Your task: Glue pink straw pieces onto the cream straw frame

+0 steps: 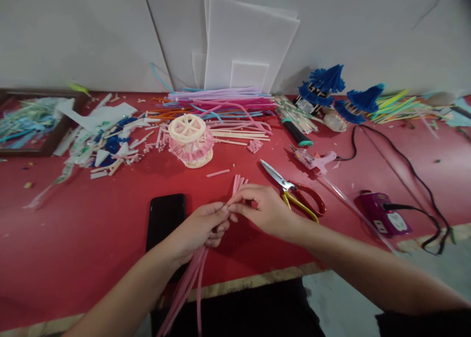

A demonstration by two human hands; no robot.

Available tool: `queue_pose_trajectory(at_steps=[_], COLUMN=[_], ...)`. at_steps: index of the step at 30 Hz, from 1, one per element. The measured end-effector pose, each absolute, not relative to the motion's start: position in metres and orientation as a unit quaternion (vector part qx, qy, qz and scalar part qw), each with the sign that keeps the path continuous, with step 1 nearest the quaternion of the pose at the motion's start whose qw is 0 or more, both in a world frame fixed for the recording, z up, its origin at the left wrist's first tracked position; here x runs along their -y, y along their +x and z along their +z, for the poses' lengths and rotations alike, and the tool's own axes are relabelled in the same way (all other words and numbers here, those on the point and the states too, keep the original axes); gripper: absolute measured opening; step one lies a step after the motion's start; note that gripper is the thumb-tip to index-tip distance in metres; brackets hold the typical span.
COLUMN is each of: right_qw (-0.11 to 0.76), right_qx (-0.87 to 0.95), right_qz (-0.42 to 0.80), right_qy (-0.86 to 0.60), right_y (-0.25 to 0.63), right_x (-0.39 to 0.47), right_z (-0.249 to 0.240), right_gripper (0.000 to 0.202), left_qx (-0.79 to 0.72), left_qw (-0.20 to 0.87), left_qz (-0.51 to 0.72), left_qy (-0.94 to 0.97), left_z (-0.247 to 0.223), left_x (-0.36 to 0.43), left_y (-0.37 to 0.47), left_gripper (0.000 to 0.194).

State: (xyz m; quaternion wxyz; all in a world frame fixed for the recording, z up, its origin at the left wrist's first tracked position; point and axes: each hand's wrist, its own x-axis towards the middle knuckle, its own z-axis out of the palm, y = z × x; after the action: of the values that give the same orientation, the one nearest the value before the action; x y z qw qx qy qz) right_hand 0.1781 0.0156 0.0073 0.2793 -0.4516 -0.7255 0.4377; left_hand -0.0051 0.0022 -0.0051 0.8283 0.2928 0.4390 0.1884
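Logged from my remote head view: one bundle of pink strips [189, 278], held above the desk [110, 239] near its front edge. The bundle ran through the left hand [206, 225], its long axis slanting from the near left up to the far right; short ends stood out beyond the fingers, and long tails hung below the palm past the desk's edge. The left hand was the nearer, wrapped round the strips; the right hand [267, 209] met it from the right at the upper end, thumb and forefinger pinched narrow against the left fingertips. Whether a strip lay between them, I could not tell. Appearance of the bundle: slender, soft-looking, pale pink, gathered tight at the grip, fanned loosely below, one strip apart from the rest. Also recorded: one black phone [165, 219], partly behind the left forearm; one pair of scissors [274, 174], blades aimed away and leftward, red and yellow handles just beyond the right forearm; one pink glue gun [324, 162], farther right; one short pink piece [218, 173], flat beyond the hands; one cream and pink openwork model [191, 148], upright behind that piece, a spoked ring on top; one heap of coloured rods [228, 101], laid crosswise near the wall [110, 38].
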Motion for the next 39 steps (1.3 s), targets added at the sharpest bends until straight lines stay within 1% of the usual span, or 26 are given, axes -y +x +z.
queue_pose_trajectory(at_steps=[4, 8, 12, 16, 20, 24, 28, 32, 36, 39], right_qw=[0.241, 0.216, 0.183, 0.146, 0.115, 0.102, 0.110, 0.147, 0.201, 0.232], right_qx=[0.749, 0.765, 0.774, 0.778, 0.778, 0.776, 0.778, 0.784, 0.831, 0.881], right_qz=[0.402, 0.383, 0.377, 0.387, 0.403, 0.412, 0.410, 0.404, 0.388, 0.318], right_qy=[-0.467, -0.471, -0.474, -0.473, -0.469, -0.466, -0.463, -0.447, -0.345, -0.263], right_y=[0.177, 0.178, 0.180, 0.181, 0.182, 0.182, 0.181, 0.185, 0.194, 0.202], right_x=[-0.015, -0.017, -0.022, -0.028, -0.033, -0.036, -0.037, -0.039, -0.042, -0.043], right_z=[0.010, 0.010, 0.017, 0.025, 0.030, 0.032, 0.034, 0.033, 0.028, 0.024], right_gripper=[0.021, 0.018, 0.017, 0.018, 0.019, 0.018, 0.017, 0.014, 0.008, 0.018], left_qx=[-0.432, -0.441, -0.451, -0.449, -0.438, -0.429, -0.420, -0.417, -0.402, -0.379], left_qw=[0.832, 0.814, 0.778, 0.751, 0.740, 0.740, 0.752, 0.769, 0.804, 0.837], left_qz=[0.189, 0.206, 0.220, 0.204, 0.172, 0.161, 0.174, 0.200, 0.215, 0.207], left_qy=[0.293, 0.318, 0.377, 0.438, 0.480, 0.492, 0.478, 0.442, 0.382, 0.335], left_z=[-0.005, -0.003, -0.002, 0.000, 0.001, 0.000, 0.001, 0.003, 0.004, 0.005], left_x=[-0.001, 0.001, 0.001, 0.000, -0.001, -0.002, -0.003, -0.002, 0.000, 0.001], left_y=[-0.004, -0.001, -0.001, -0.005, -0.010, -0.013, -0.012, -0.011, -0.014, -0.017], left_gripper=[0.041, 0.046, 0.041, 0.036, 0.031, 0.030, 0.030, 0.033, 0.032, 0.036])
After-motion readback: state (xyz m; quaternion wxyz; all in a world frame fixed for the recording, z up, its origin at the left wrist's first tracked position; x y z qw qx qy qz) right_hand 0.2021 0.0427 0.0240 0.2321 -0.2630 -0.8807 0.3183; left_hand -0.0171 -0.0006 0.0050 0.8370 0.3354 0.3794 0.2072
